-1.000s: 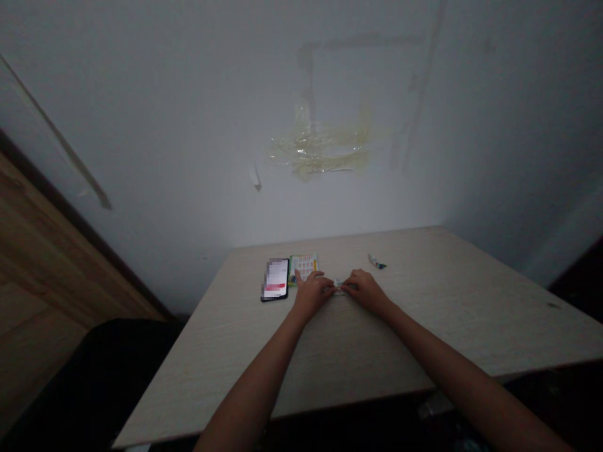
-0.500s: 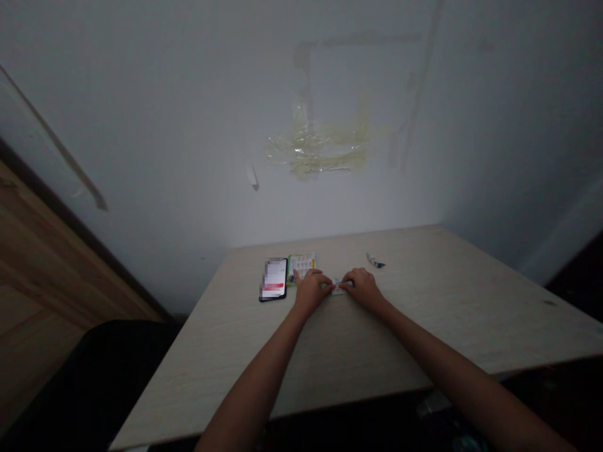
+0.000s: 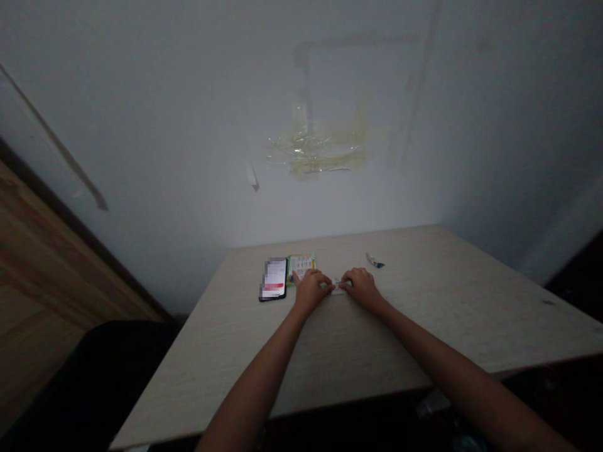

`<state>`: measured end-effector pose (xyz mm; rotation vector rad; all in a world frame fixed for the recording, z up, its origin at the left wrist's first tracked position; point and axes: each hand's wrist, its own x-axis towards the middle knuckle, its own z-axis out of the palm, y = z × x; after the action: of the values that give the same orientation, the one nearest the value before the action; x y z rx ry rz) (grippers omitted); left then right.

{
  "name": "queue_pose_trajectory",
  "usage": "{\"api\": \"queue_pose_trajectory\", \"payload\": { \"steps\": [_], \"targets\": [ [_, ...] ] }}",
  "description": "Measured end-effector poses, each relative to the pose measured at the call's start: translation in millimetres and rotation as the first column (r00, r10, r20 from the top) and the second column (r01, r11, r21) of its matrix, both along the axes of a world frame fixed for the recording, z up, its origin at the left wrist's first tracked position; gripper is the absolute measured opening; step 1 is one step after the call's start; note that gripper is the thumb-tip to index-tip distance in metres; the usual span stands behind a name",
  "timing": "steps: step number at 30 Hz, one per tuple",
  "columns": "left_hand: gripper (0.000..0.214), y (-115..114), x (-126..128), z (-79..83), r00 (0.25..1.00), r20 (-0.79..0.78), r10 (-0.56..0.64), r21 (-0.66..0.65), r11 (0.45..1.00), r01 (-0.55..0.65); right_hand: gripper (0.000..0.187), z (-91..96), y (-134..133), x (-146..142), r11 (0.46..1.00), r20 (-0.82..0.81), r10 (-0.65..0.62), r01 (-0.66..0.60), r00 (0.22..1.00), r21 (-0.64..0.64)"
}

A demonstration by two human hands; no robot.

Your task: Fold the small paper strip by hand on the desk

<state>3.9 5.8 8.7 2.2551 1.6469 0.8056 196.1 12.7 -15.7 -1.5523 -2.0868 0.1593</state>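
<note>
Both hands rest close together over the pale wooden table [image 3: 264, 351]. Between them lies a small whitish piece of paper or wrapper [image 3: 337, 290] with faint printing, mostly covered by fingers. My left hand [image 3: 311, 290] is closed, thumb and fingertips pinching its left side. At the right side, my right hand [image 3: 362, 289] is closed in the same way, its fingertips on the piece. Under and behind the left hand is a green-edged printed packet or card [image 3: 302, 263], partly hidden. Left of that, a phone [image 3: 274, 280] lies with its screen lit.
A small crumpled wrapper strip [image 3: 375, 260] lies on the table, behind and right of my right hand. The wall [image 3: 188, 157] with yellowed tape [image 3: 325, 150] rises at the table's back edge. A dark object [image 3: 113, 376] stands beside the table on the left.
My fingertips have shifted very slightly on the small whitish piece. The phone, printed packet and crumpled strip stay where they were.
</note>
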Motion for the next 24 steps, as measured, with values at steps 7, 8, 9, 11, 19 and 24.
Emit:
{"api": "queue_pose_trajectory", "payload": {
  "steps": [7, 8, 9, 11, 19, 24],
  "targets": [
    [0.016, 0.4, -0.8, -2.8, 1.0, 0.0, -0.024, 0.019, 1.0, 0.024, 0.016, 1.6, -1.4, 1.2, 1.0, 0.0, 0.019, -0.019, 1.0, 0.017],
    [0.016, 0.7, -1.1, -3.3, 0.999, -0.004, -0.035, 0.018, 0.999, 0.035, 0.014, 2.3, -2.2, 1.2, 1.0, 0.0, 0.026, -0.026, 1.0, 0.015],
    [0.015, 1.0, -1.4, -3.8, 0.999, -0.011, -0.05, 0.016, 0.999, 0.05, 0.013, 2.9, -2.7, 1.2, 1.0, -0.002, 0.028, -0.028, 1.0, 0.014],
    [0.012, 1.6, -2.1, -4.5, 0.995, -0.039, -0.088, 0.005, 0.996, 0.089, 0.012, 3.5, -3.0, 1.4, 1.0, -0.008, 0.027, -0.027, 1.0, 0.011],
    [0.012, 1.1, -2.6, -5.4, 0.991, -0.091, -0.1, -0.005, 0.995, 0.1, 0.017, 2.3, -1.1, 3.3, 1.0, -0.035, 0.019, -0.018, 0.999, 0.014],
    [0.012, 1.4, -0.6, -4.1, 0.994, -0.06, -0.089, -0.024, 0.996, 0.087, 0.021, 2.0, 0.1, 3.6, 1.0, -0.024, 0.018, -0.018, 1.0, 0.013]
  ]
}}
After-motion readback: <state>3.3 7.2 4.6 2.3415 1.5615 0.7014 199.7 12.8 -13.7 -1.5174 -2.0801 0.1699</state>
